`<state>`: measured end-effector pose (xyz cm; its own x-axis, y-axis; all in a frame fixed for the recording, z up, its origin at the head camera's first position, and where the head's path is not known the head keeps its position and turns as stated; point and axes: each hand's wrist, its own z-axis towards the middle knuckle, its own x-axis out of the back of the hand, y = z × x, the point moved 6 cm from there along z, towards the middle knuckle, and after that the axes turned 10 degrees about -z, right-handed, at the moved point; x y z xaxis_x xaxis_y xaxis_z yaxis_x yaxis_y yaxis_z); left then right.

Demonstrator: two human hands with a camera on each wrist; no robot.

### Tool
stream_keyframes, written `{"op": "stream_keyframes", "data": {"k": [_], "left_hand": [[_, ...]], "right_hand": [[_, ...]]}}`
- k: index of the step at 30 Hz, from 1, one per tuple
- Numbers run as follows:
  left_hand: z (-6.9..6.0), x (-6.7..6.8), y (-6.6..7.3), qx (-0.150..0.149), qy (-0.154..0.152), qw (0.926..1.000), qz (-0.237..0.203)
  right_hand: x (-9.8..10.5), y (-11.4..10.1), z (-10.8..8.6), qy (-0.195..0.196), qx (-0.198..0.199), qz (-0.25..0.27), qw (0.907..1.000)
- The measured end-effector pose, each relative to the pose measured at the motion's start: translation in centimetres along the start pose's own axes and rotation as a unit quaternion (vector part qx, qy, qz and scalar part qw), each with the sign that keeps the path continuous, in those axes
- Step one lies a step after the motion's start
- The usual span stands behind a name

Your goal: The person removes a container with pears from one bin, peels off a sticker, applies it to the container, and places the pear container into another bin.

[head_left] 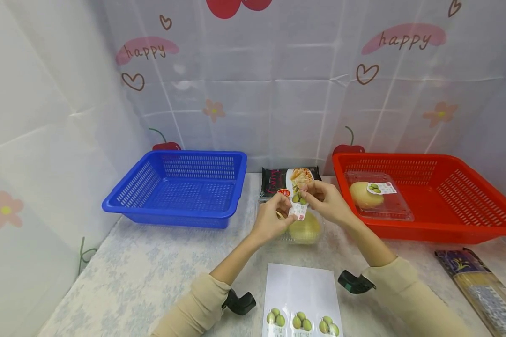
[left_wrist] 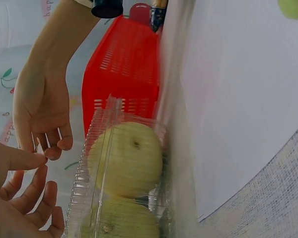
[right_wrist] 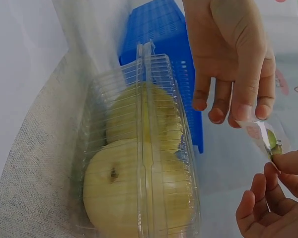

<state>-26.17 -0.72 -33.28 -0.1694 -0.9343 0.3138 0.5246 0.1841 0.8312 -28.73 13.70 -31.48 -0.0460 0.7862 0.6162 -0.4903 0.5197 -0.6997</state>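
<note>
Between my two hands, above a clear plastic clamshell box, a small white sticker with green fruit printed on it is stretched. My left hand pinches its lower end between thumb and finger. At its upper end, my right hand pinches it with the fingertips. In the right wrist view the sticker looks slightly bent between the fingers. Pale yellow round fruits fill the closed box beneath. A sheet of the same stickers lies in front, three fruit pictures showing along its near end.
A blue plastic basket stands on the left. In the red basket on the right sits a clear box of yellow fruit bearing the same sticker. Behind my hands lies a black food packet. A long package rests at right.
</note>
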Motion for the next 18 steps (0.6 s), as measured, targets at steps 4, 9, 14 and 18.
{"op": "stream_keyframes", "data": {"k": [4,9,14,18], "left_hand": [[-0.1,-0.2,0.0,-0.019,0.004,0.9991,0.037],[-0.1,-0.5,-0.2,-0.024,-0.02,0.9951,0.094],[-0.2,-0.7,-0.3,-0.014,-0.066,0.985,0.159],[-0.2,-0.8,-0.5,-0.002,-0.084,0.9755,0.203]], "right_hand": [[-0.3,0.5,0.0,0.021,0.0,-0.008,0.9997],[-0.9,1.1,-0.4,0.022,-0.002,-0.033,0.9992],[-1.4,1.2,-0.8,0.006,0.023,-0.066,0.9975],[-1.7,1.1,-1.0,0.007,0.05,-0.083,0.9953]]}}
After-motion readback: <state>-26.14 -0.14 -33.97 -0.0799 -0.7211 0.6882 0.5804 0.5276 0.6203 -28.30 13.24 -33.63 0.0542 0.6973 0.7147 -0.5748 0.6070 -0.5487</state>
